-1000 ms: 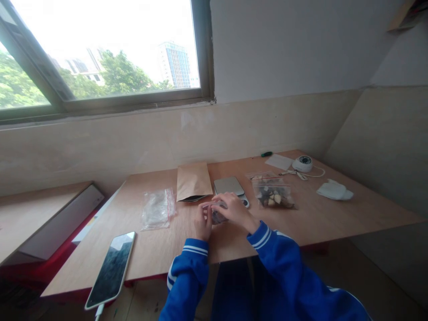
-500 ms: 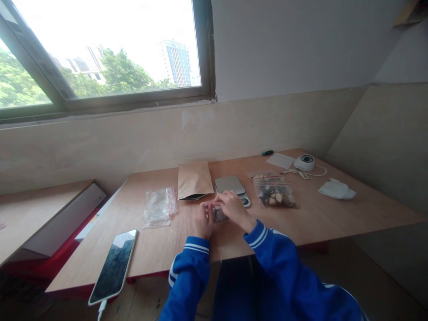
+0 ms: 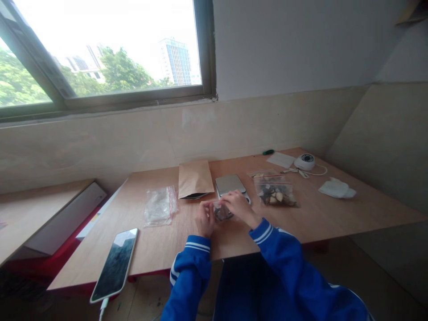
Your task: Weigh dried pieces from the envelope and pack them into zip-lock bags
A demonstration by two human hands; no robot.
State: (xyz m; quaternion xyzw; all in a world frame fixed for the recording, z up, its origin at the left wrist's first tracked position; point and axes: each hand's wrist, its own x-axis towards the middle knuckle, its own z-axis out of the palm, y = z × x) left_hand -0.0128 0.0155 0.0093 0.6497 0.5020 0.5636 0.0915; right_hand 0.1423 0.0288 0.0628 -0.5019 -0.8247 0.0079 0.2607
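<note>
Between my hands, near the table's front edge, is a small clear zip bag [image 3: 223,213] with dark pieces inside. My left hand [image 3: 205,218] is closed on the bag's upper left corner. The fingers of my right hand [image 3: 238,205] pinch along its top edge, further right than the left hand. Just behind them sits a kitchen scale [image 3: 230,183], its front partly covered by my right hand. A brown paper bag [image 3: 195,178] lies behind my left hand, its dark mouth slightly open toward me.
Filled zip bags [image 3: 276,194] with dark and pale pieces lie to the right. Flat clear bags [image 3: 159,207] and a charging phone [image 3: 115,265] are at the left. A white dome camera [image 3: 304,162], white paper [image 3: 281,159], a green object [image 3: 268,152] and a white crumpled packet [image 3: 337,188] stand far right.
My right hand has slid to the right along the top edge of the small bag, so more of the bag shows. My left hand has stayed nearly in place.
</note>
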